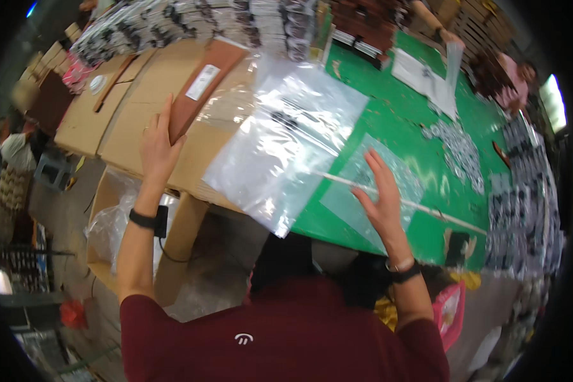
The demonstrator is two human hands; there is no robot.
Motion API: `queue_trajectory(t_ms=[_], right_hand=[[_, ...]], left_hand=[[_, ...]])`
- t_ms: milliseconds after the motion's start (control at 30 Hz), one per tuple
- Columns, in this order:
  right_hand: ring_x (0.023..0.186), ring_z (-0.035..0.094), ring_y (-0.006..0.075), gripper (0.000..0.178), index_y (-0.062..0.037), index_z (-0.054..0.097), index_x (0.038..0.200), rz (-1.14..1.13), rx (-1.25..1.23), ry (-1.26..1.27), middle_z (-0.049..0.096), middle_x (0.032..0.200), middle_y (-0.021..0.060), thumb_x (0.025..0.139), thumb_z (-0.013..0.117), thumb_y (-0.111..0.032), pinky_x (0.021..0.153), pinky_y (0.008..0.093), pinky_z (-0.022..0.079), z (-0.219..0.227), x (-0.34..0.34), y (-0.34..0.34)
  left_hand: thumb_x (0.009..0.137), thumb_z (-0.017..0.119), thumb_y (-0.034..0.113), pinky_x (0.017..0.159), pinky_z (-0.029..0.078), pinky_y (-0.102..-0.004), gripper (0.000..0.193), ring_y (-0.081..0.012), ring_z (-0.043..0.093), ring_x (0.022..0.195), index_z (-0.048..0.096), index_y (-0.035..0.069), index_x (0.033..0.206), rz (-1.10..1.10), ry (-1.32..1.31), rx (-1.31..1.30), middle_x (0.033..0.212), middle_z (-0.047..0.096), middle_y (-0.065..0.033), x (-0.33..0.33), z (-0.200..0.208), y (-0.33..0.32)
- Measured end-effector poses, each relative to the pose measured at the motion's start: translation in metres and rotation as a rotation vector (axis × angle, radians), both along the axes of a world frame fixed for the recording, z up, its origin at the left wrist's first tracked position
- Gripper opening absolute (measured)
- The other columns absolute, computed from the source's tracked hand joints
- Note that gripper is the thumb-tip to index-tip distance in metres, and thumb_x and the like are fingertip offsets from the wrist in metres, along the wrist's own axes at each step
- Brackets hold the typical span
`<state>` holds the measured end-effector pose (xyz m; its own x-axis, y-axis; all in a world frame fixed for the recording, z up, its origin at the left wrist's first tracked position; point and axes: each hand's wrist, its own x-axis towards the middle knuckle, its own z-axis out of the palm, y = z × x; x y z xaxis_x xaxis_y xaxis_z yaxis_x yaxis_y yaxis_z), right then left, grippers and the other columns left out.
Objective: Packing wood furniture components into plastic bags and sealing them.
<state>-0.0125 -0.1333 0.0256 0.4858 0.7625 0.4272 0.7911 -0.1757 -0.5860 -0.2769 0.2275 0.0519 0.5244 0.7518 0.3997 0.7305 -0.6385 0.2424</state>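
My left hand [161, 145] grips the near end of a flat reddish-brown board [213, 71], thumb on one side and fingers along the other. A white label [202, 83] is stuck on the board's face, and its far end lies near the cardboard. Between my hands a stack of clear plastic bags [267, 149] with dark print spreads across cardboard and green tabletop. My right hand [383, 198] is open, fingers apart, over another clear plastic sheet [363, 210]. A thin white rod [439, 214] passes beside and behind that hand; I see no grasp on it.
Wrapped bundles [191, 22] line the back, and more stacks [522, 197] stand at right. Small packets [458, 153] lie on the green table [388, 118]. Another person's hand [453, 39] holds plastic at far right. An open carton [181, 235] stands below left.
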Motion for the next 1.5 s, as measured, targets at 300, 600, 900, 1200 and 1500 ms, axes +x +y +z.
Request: queue_trajectory(t_ms=[300,600,900,1200,1500], right_hand=[[0.124,0.048,0.0347,0.096,-0.0117,0.045,0.143,0.12,-0.264,-0.391,0.049,0.134,0.0138,0.058,0.088,-0.017,0.107,0.0501,0.037,0.021,-0.033,-0.034],[0.098,0.055,0.0325,0.073,-0.0145,0.056,0.125,-0.054,-0.218,-0.207,0.055,0.101,0.0105,0.058,0.085,-0.013,0.082,0.0428,0.043,0.001,-0.009,-0.127],[0.107,0.057,0.0355,0.08,-0.0068,0.054,0.128,-0.041,-0.131,-0.206,0.061,0.112,0.0132,0.058,0.09,-0.024,0.092,0.0431,0.045,-0.002,0.088,-0.115],[0.109,0.057,0.0345,0.08,-0.0107,0.056,0.125,0.129,-0.423,-0.173,0.061,0.115,0.0106,0.054,0.09,-0.023,0.091,0.0442,0.044,-0.039,0.087,-0.115],[0.114,0.057,0.034,0.08,-0.0071,0.054,0.13,-0.021,-0.114,-0.021,0.061,0.121,0.0128,0.061,0.088,-0.029,0.098,0.0428,0.043,-0.001,0.089,-0.12]], left_hand=[[0.077,0.065,0.002,0.08,0.043,-0.0391,0.081,-0.026,0.058,0.088,0.04,0.018,0.152,-1.086,0.154,0.224,0.1,0.06,-0.0069,0.062,0.043,-0.175],[0.072,0.074,0.005,0.095,0.045,-0.0432,0.081,-0.0264,0.06,0.103,0.047,0.019,0.147,-1.184,0.182,0.439,0.114,0.062,-0.0064,0.124,0.025,-0.241],[0.069,0.081,0.021,0.099,0.045,-0.0428,0.058,-0.0258,0.058,0.112,0.06,0.008,0.122,-1.229,-0.077,0.063,0.119,0.06,-0.0087,0.144,-0.08,-0.331],[0.081,0.057,0.015,0.081,0.047,-0.0343,0.02,-0.0207,0.057,0.09,0.06,0.01,0.1,-1.169,-0.072,0.168,0.091,0.053,-0.0048,0.147,-0.115,-0.351],[0.084,0.065,0.018,0.074,0.049,-0.0408,0.01,-0.0273,0.059,0.087,0.06,0.01,0.088,-1.058,-0.251,-0.22,0.089,0.057,-0.0072,0.169,-0.085,-0.332]])
